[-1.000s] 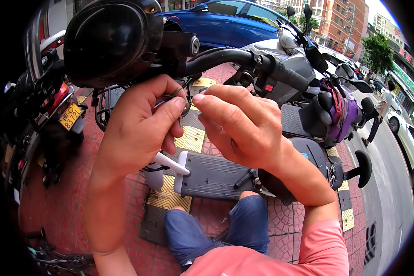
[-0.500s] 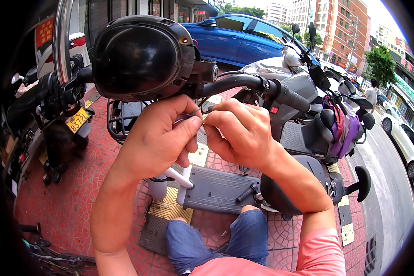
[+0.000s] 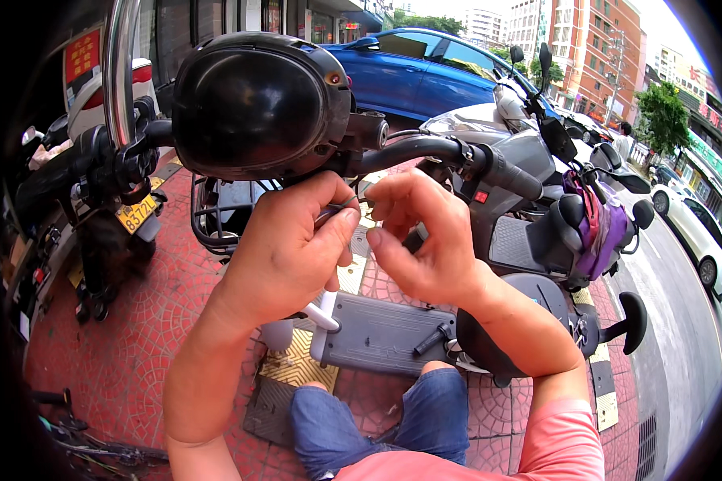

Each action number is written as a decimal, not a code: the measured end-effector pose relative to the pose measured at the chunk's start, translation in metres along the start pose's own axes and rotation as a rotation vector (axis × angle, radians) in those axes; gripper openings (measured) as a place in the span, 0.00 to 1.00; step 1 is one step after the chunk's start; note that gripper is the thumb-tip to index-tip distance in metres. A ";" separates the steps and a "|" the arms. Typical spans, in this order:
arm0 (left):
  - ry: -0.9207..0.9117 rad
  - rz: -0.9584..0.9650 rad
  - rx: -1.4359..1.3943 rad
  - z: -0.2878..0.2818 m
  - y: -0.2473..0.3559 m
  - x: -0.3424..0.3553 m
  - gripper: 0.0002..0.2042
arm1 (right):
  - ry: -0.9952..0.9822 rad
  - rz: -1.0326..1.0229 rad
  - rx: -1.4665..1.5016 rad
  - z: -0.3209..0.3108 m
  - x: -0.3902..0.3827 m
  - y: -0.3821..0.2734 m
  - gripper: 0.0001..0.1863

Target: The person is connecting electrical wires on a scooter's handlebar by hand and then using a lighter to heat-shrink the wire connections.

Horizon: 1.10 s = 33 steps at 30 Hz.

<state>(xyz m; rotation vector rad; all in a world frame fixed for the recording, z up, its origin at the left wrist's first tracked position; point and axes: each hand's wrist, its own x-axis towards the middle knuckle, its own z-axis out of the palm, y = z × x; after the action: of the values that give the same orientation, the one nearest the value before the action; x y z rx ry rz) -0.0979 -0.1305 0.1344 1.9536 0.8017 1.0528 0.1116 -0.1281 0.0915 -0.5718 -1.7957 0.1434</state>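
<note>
Both hands are meeting under the scooter's handlebar [image 3: 425,148]: left hand [image 3: 293,248] pinching a thin wire [image 3: 346,202] steady, right hand [image 3: 421,236] curling fingertips toward it, gripping nothing clearly visible.

Outdoor daylight, overcast. Red patterned brick pavement [image 3: 160,313] with yellow tactile strips [image 3: 293,365]. A blue car [image 3: 433,72] stands behind parked scooters [image 3: 537,200]. Brick apartment blocks [image 3: 610,48], a tree [image 3: 662,112] and a roadway [image 3: 682,321] lie right.
</note>
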 end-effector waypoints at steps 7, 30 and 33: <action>-0.107 -0.031 -0.050 -0.011 -0.004 0.002 0.06 | 0.038 -0.659 -0.607 -0.007 0.019 0.009 0.17; 0.027 0.007 -0.087 -0.001 -0.007 -0.001 0.05 | 0.034 -0.347 -0.349 0.007 0.015 0.006 0.07; 0.066 0.076 -0.003 0.003 -0.013 -0.001 0.05 | -0.067 0.540 0.573 0.011 0.011 0.007 0.07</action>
<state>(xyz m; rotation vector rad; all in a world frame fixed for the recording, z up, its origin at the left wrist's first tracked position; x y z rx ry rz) -0.0983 -0.1257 0.1220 1.9693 0.7663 1.1686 0.1013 -0.1149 0.0948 -0.6188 -1.5225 1.0191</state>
